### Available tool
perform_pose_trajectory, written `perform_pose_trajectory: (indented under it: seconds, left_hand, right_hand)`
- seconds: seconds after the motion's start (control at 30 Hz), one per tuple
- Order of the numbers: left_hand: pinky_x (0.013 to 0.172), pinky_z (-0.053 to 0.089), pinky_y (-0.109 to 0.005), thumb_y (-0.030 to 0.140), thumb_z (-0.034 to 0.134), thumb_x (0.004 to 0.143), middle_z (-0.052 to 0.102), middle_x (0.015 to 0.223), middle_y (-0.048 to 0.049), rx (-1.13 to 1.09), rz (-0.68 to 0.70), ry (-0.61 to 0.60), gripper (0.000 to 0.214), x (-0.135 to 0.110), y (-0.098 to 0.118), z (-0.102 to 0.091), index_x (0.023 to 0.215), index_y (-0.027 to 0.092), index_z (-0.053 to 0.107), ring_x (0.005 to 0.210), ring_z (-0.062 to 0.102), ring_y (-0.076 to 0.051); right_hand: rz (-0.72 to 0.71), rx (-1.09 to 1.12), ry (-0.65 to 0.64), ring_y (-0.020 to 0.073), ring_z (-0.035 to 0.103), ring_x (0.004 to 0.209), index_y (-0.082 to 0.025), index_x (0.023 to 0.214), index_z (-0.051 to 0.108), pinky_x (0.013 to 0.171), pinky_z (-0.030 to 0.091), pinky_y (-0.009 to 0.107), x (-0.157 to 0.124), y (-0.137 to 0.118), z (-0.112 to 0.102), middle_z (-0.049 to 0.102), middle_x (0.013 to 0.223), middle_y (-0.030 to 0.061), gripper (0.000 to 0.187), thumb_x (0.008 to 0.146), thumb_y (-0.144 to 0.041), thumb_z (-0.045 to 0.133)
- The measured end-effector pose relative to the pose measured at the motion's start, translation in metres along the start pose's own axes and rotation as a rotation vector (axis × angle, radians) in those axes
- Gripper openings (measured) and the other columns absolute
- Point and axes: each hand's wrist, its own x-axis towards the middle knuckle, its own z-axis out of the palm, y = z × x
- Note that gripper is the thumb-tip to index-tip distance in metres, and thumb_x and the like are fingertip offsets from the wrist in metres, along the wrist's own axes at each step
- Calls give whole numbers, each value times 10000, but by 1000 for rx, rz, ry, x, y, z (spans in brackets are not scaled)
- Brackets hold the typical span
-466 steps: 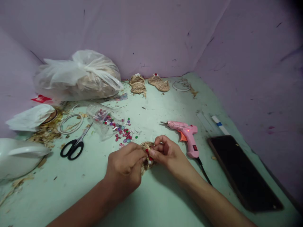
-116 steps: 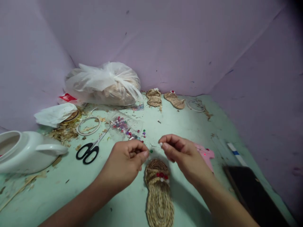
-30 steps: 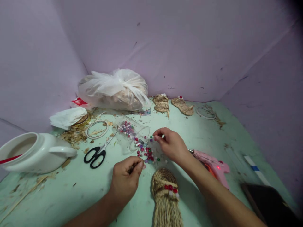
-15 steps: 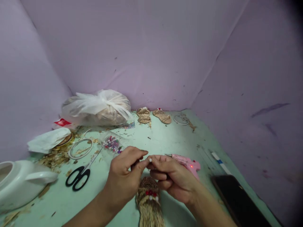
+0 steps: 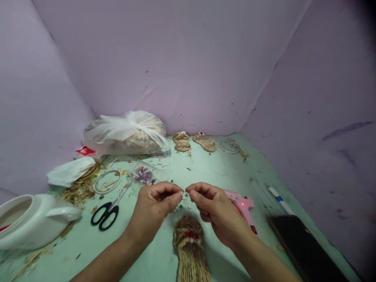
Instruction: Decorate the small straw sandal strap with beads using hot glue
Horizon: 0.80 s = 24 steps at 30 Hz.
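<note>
My left hand (image 5: 154, 207) and my right hand (image 5: 216, 213) meet in a pinch above the green table, fingertips nearly touching. Between them is a tiny white bead (image 5: 183, 193); I cannot tell which hand holds it. Just below lies a woven straw sandal (image 5: 190, 250) with red and white beads on its strap. A tipped clear cup of coloured beads (image 5: 143, 173) lies beyond my left hand, with loose beads spilled near it.
Pink glue gun (image 5: 243, 205) with a red light lies behind my right hand. Black scissors (image 5: 105, 213), a white jug (image 5: 26, 221), rings, a plastic bag (image 5: 126, 133), small straw sandals (image 5: 194, 141) and a dark phone (image 5: 305, 246) lie around. Purple walls enclose the table.
My right hand came back from the spilled beads a second ago and joined my left above the sandal. Since half a second ago the hands stay pinched together.
</note>
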Motion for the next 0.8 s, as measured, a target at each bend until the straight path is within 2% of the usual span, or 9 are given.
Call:
perform_pose_trajectory:
  seconds: [0.07,0.1,0.17,0.3,0.47,0.63,0.8]
  left_hand:
    - [417,248,-183,277,697,625,459,447,44,-167,-120,2,162,1,-2,0,673,125,674,416,338,-47]
    - [417,240,-182,287,709,613,447,435,49,-218,-153,-5,179,0,-3,0,676,122,675,411,329,-43]
    - [420,238,-181,288,740,573,458,443,46,-271,-187,-31,204,-1,-4,1,656,116,669,412,336,-39]
    - [402,193,-178,270,788,491,499,487,35,-345,-248,-108,243,-4,-1,1,613,117,644,394,339,-24]
    - [392,165,-178,262,795,469,465,423,44,-392,-338,-150,245,-5,1,0,593,119,639,360,335,-22]
    - [382,162,-176,275,774,485,447,398,45,-347,-351,-138,239,-2,1,-2,588,102,646,348,335,-21]
    - [371,152,-177,247,757,453,453,404,46,-288,-416,-144,229,0,4,-4,567,104,619,341,341,-25]
  right_hand:
    - [-230,-171,117,49,341,469,-164,728,637,433,266,185,-3,-1,0,494,571,-54,119,661,-252,681]
    - [-335,-245,133,56,367,485,-171,725,640,454,293,193,-4,-1,0,524,601,-45,75,672,-216,668]
    - [-498,-358,99,64,397,497,-181,721,651,474,321,208,-7,1,1,562,648,-30,38,693,-156,643]
    - [-698,-443,2,97,489,578,-205,784,689,508,372,224,-9,7,2,594,719,3,169,727,-76,597]
    - [-786,-457,-53,125,547,654,-210,823,694,553,418,246,-9,10,1,565,731,15,196,743,-64,590]
    - [-787,-500,-78,124,562,667,-203,833,695,585,438,250,-8,7,-3,583,722,16,212,759,-48,570]
    - [-749,-515,-116,113,548,614,-228,838,715,529,431,236,-6,8,-1,578,693,8,224,766,-74,568]
